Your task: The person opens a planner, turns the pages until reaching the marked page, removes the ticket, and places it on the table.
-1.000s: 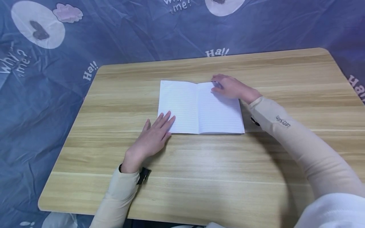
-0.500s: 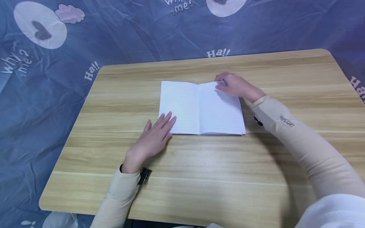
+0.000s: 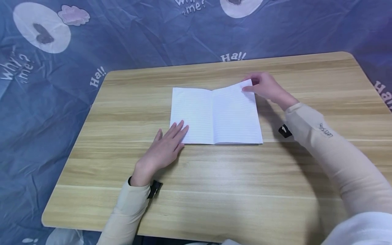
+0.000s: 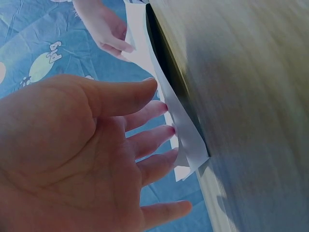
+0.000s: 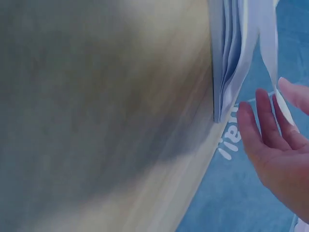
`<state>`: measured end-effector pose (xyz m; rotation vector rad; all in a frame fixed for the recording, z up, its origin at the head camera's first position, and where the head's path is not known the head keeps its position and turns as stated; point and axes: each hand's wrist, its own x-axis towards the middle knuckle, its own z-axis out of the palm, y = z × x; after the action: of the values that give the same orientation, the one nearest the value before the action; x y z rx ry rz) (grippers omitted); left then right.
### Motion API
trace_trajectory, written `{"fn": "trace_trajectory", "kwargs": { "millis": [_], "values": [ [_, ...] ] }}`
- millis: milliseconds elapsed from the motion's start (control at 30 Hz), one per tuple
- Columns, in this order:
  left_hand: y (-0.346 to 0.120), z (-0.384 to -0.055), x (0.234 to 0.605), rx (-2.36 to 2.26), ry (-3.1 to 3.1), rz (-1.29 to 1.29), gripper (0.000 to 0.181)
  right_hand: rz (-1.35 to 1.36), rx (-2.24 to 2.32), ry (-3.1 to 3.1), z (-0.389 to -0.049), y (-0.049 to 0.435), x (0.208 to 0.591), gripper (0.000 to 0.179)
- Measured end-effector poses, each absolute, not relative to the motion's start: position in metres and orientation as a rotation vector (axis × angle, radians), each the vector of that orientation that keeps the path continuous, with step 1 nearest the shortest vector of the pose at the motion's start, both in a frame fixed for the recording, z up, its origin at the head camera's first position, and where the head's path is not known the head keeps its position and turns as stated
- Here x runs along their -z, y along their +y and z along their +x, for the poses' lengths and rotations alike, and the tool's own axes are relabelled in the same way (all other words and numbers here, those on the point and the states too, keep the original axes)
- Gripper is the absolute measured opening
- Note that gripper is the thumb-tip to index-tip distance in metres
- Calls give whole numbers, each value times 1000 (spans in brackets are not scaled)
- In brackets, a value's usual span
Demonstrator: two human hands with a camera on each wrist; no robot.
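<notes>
An open notebook (image 3: 196, 109) with lined white pages lies on the wooden table. At its upper right corner, my right hand (image 3: 267, 87) pinches a page (image 3: 235, 95) between thumb and fingers, lifting that corner. In the right wrist view the raised page (image 5: 268, 43) stands apart from the other leaves (image 5: 231, 53), its edge between the thumb and fingers of the right hand (image 5: 277, 130). My left hand (image 3: 163, 148) rests with straight, spread fingers on the lower left corner of the left page. The left wrist view shows the left hand (image 4: 91, 150) with its fingertips against the notebook (image 4: 181, 121).
The wooden table (image 3: 214, 190) has rounded corners and extends around the notebook on every side. Behind it and to the left hangs a blue printed cloth (image 3: 137, 34). A black strap piece (image 3: 155, 189) sits at the left wrist and another black piece (image 3: 284, 131) at the right.
My right hand has slid right along the notebook's top edge to the corner and now raises the page there. The left hand stays in place.
</notes>
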<state>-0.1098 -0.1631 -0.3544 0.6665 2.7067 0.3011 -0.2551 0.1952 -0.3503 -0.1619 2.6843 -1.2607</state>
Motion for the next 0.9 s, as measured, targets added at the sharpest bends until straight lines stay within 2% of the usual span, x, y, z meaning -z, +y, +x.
{"fn": "trace_trajectory", "kwargs": {
  "millis": [200,500,900],
  "values": [
    [-161,-110,353,-305,2704,664,57,-20,1526,2479,-247,204,351,42],
    [-159,-112,354,-304,2700,650,57,-37,1569,2403,-226,211,348,53],
    [-158,-111,354,-311,2696,644,57,-75,1628,2321,-199,215,346,54]
  ]
}}
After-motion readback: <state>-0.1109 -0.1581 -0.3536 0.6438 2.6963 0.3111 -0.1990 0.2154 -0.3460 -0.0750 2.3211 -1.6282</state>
